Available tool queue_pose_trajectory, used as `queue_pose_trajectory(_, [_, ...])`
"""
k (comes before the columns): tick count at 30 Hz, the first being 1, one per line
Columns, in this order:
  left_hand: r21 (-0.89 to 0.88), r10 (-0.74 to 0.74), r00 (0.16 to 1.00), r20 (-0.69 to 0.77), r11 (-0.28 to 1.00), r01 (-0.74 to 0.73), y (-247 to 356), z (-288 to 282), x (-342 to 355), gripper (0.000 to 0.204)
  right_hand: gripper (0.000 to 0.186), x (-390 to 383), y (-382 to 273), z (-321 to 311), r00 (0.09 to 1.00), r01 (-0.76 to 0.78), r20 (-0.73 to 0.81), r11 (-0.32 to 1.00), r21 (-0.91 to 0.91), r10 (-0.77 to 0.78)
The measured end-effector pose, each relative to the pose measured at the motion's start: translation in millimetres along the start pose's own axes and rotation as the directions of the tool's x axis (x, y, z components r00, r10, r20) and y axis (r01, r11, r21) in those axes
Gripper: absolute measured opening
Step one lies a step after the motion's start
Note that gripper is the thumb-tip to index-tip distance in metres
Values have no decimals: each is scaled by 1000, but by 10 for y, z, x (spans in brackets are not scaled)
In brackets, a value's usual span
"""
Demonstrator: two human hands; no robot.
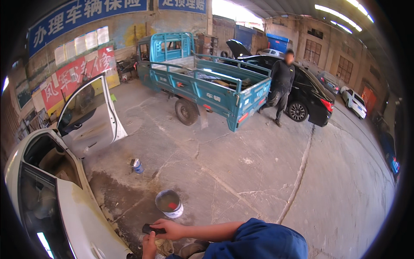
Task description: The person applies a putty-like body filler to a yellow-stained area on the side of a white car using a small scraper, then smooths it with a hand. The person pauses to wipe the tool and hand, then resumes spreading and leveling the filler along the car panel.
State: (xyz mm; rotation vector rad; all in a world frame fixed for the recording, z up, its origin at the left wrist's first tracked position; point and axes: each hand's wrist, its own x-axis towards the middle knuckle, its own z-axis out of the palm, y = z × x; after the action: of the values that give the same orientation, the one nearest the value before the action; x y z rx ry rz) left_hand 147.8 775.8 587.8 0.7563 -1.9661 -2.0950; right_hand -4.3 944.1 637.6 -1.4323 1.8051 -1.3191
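Note:
A small dark block [154, 229], perhaps a sanding block, is between my hands just beyond the bucket's near side. My right hand [171, 229] comes in from the right under a blue sleeve, its fingers closed on the block's right end. From below, my left hand [149, 247] has its fingers bent up against the block's lower edge. A pale yellowish cloth or glove [164, 247] shows under my right wrist; what holds it is hidden. Beside my hands stands an open bucket [176, 213] of dark liquid with something red in it.
To the left is a cream car [79, 211] with patchy bodywork and its front door [113, 113] swung out. A small blue can [137, 166] stands on the wet-stained floor. Beyond are a teal cargo truck [207, 93], a person in dark clothes [282, 80] and a black car [308, 93].

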Motion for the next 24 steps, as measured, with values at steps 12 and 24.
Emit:
queue_pose_trajectory(12, [-233,-66,992,109,968,90,-62,1307,-268,35,60,-1350,254,-572,966,-71,-219,954,292,139])
queue_pose_trajectory(24, [-128,-162,971,179,974,186,-82,1824,-428,43,46,-1809,349,-853,858,-276,-191,743,609,476])
